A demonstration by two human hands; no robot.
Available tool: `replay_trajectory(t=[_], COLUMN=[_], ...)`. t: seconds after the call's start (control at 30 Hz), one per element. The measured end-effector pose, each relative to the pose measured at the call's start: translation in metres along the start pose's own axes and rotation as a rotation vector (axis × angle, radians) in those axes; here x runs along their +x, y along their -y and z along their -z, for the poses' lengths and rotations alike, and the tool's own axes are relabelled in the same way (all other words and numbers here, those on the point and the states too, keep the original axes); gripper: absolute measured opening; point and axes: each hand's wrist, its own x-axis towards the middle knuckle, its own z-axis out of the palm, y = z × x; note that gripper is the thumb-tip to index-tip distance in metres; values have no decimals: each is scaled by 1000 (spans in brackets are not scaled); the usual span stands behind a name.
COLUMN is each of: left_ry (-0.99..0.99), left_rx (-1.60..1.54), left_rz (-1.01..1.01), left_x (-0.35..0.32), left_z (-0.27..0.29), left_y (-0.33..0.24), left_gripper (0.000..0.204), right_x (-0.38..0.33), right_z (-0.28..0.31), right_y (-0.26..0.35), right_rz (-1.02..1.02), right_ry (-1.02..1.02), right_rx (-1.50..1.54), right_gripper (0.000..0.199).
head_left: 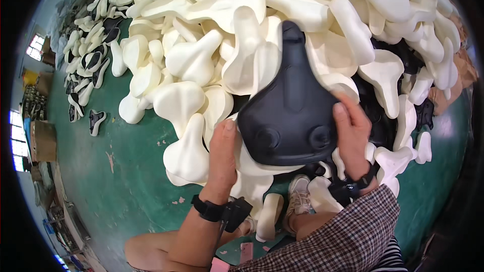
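A black bicycle saddle shell (pixel 290 90) is held up between my two hands, its narrow nose pointing away from me and its wide end near me. Two round raised marks show on the wide end. My left hand (pixel 222 146) grips its left edge, thumb uppermost, the other fingers hidden. On the right edge my right hand (pixel 353 126) has its thumb on the top face and its fingers around the side. Cream foam saddle pads (pixel 186 106) lie just beneath and around it; whether one touches the shell's underside I cannot tell.
A large heap of cream foam pads (pixel 227 0) fills the far side, with black pieces (pixel 398 55) among them at the right. More black-and-cream saddles (pixel 93 60) lie on the green floor (pixel 116 186) at far left. Cardboard boxes (pixel 43 141) stand by the left wall.
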Motion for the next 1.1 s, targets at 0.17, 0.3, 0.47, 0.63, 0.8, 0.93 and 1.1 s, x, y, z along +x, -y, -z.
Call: replay_trajectory(t=[0.17,0.3,0.47,0.63,0.8,0.93,1.1], left_ry=[71,55,88,-2,149,-7,94], left_rx=[-287,-214,-161,-371,-115,-73,-127], left_rz=[146,158,128,130,231,51,-105], left_x=[-4,-5,1,-3,6,20,24], left_z=[-19,-19,-18,-14,24,11,19], left_y=[-10,-6,-1,8,51,-17,-23], left_gripper=[53,53,52,51,51,67,63], right_x=[-3,-7,-17,-31,-43,-65,-71], right_z=[-7,-19,-31,-43,-32,-11,-15], right_y=[-41,-45,-55,-54,-67,-81,-89], right_rz=[114,150,124,-558,-554,-423,-439], right_ry=[130,109,-1,27,103,284,314], right_rx=[-26,-99,-118,572,580,388,475], right_gripper=[19,17,30,43,41,47,56])
